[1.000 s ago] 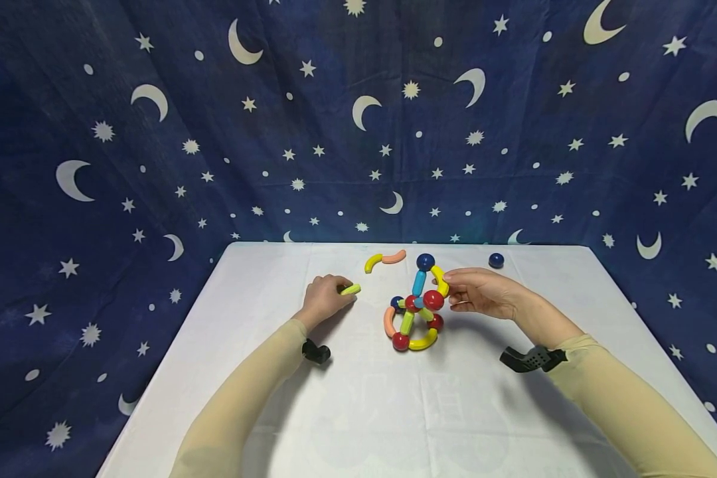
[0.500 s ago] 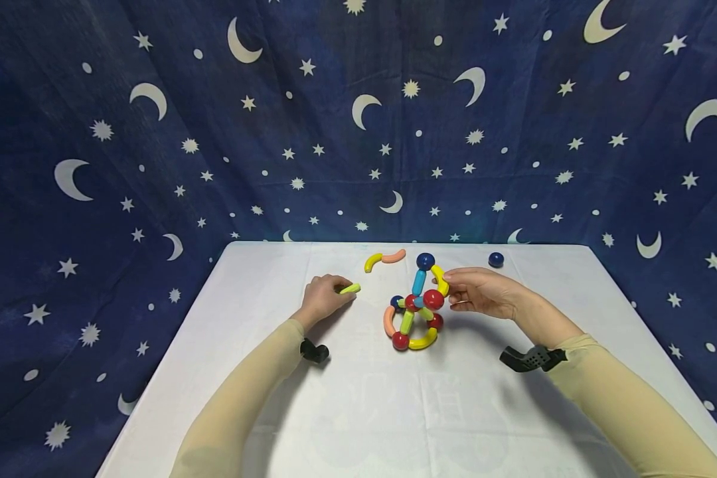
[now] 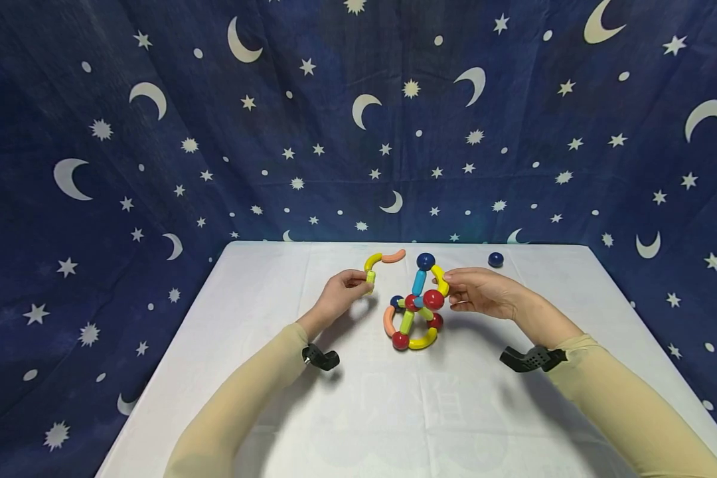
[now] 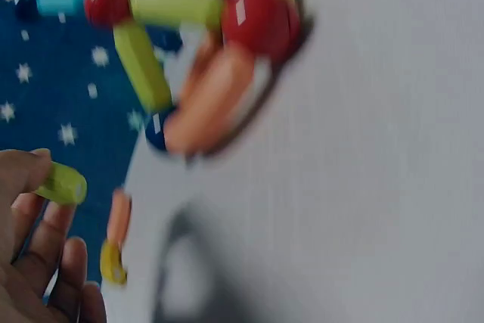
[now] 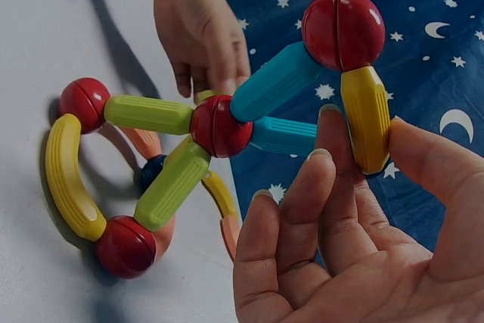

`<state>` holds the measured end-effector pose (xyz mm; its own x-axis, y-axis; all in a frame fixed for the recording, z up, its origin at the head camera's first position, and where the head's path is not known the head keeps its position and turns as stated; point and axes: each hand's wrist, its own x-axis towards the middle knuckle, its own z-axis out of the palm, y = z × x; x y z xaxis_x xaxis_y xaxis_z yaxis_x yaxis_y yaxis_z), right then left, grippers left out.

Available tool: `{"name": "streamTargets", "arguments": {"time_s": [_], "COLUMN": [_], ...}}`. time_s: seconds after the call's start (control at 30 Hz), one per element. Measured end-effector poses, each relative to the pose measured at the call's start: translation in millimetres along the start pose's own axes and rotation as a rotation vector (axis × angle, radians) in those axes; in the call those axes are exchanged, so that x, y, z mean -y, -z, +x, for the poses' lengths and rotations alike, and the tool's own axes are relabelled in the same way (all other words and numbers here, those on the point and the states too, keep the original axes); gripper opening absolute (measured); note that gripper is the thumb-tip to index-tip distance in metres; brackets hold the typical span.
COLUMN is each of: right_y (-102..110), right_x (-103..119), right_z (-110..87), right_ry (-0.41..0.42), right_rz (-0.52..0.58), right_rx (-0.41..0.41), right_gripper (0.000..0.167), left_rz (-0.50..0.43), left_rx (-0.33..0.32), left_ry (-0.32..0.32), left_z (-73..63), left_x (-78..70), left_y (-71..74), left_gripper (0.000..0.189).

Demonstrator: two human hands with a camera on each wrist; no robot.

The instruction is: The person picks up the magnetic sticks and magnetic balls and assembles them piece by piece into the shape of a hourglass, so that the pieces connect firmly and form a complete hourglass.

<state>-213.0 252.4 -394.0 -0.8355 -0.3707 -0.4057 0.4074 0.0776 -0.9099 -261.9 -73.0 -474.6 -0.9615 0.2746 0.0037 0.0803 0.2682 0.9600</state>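
Observation:
In the head view my left hand (image 3: 342, 292) pinches a lime-green magnetic stick (image 3: 370, 281) between thumb and fingers, upright and above the cloth. Right of it stands a magnetic ball-and-stick structure (image 3: 433, 299) of red and dark blue balls with lime, light-blue, yellow and peach sticks. A ring of balls and curved sticks forms its base. My right hand (image 3: 484, 292) pinches the upper yellow curved stick (image 5: 367, 126), which joins a red ball (image 5: 343, 30). In the left wrist view the lime stick's free end is bare; the structure looks blurred there.
Behind the left hand, a loose yellow curved stick (image 3: 373, 259) lies end to end with a peach curved stick (image 3: 394, 257). A dark blue ball (image 3: 496, 259) sits at the back right of the white-clothed table (image 3: 358, 411). A star-patterned curtain (image 3: 334, 119) surrounds it.
My left hand has moved right and slightly up off the cloth, turning the lime stick from nearly level to upright. My right hand and the structure have stayed in place.

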Motion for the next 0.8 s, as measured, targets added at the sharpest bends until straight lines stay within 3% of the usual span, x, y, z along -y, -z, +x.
{"name": "streamTargets", "arguments": {"time_s": [0.1,0.3,0.5,0.8], "right_y": [0,0,0,-2], "right_x": [0,0,0,0], "right_z": [-0.1,-0.1,-0.2,-0.6], "right_ry": [0.001,-0.004,-0.001,0.000], "right_rz": [0.002,0.004,0.004,-0.001], "right_rx": [-0.001,-0.006,-0.004,-0.005], "right_gripper": [0.030,0.036,0.029,0.018], "left_rz": [-0.108,-0.179,-0.187,-0.157], "left_rx": [0.036,0.098,0.130,0.128], "left_ry": [0.000,-0.042,-0.057,-0.050], "left_z": [-7.0,-18.7,-23.3,-24.6], "left_x": [-11.4,-26.6,-35.7,-37.5], "left_y": [-11.6,-28.1,-37.0,-45.2], "left_gripper": [0.036,0.035,0.036,0.031]}}
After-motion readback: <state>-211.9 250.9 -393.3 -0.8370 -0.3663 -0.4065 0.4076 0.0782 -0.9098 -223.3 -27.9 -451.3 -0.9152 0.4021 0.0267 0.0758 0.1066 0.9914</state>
